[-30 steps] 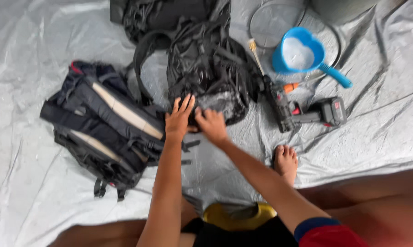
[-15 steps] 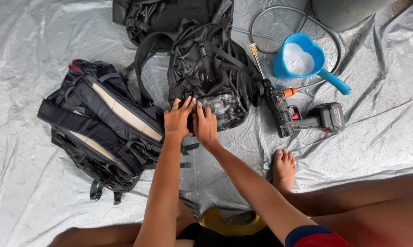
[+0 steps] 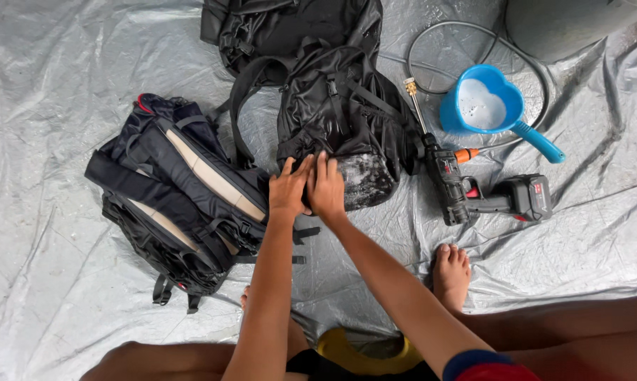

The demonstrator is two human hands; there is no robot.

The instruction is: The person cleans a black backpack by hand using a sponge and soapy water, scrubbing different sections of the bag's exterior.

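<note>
I note a navy backpack (image 3: 181,197) lying flat at left, straps up. Left hand (image 3: 289,189) and right hand (image 3: 327,187) press side by side, fingers spread flat, gripping nothing, on the soapy lower edge of the black backpack (image 3: 340,120), pinning it to the tarp (image 3: 36,106). Right: a cordless spray gun (image 3: 474,194) and blue scoop (image 3: 484,106). The palms hide whatever lies under them, possibly a cloth.

A makeshift outdoor wash spot: grey plastic sheet (image 3: 64,63), hose (image 3: 431,49), blue scoop (image 3: 484,109).
</note>
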